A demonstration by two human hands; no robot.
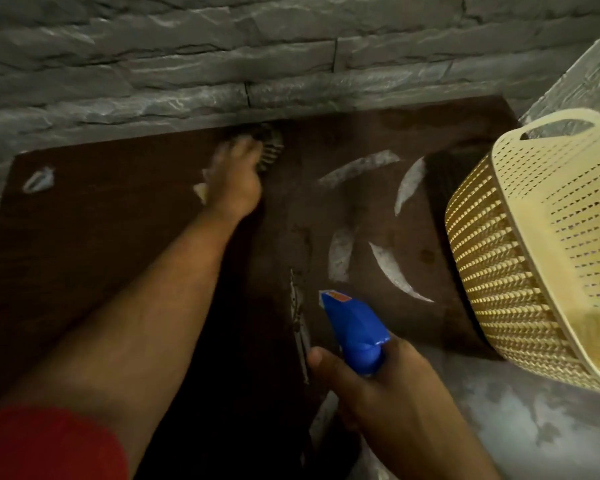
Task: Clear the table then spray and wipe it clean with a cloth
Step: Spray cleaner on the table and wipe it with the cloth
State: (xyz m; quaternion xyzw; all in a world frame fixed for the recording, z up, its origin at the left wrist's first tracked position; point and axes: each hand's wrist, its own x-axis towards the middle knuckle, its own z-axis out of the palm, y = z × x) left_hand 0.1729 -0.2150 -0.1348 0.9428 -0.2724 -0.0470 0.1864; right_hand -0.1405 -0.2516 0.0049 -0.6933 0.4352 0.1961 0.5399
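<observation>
Wiping stage, as judged from the bare top and the wet marks. Desk [118, 237]: one, dark brown, its far edge butted against a grey stone-pattern wall [222, 57] at 12 o'clock. Cloth [271, 147]: one, patterned and blurred, bunched at the far edge of the desk at 12 o'clock, just where top meets wall. Left hand [234, 181]: one, arm stretched from 7 o'clock toward 12, fingers curled onto the cloth and pressing it to the surface; how tightly it clasps cannot be told through the blur. Spray bottle [355, 330]: one, blue head, nozzle aimed toward 11 o'clock, long axis running from 5 to 11, held at the near edge at 6 o'clock. Right hand [388, 386]: one, wrapped round the bottle's neck, thumb alongside. Hands well apart: the left far, the right near. Pale crescent streaks [361, 164]: four, grouped right of centre between 1 and 3 o'clock from the cloth, plus one small smear at the far left; the left hand, already on the cloth, is nearer them, so the coming sweep likely runs rightward. Basket [541, 244]: one, cream lattice plastic, at 3 o'clock, tilted, overlapping the desk's right end. Red sleeve [42, 445]: one, at 7 o'clock.
</observation>
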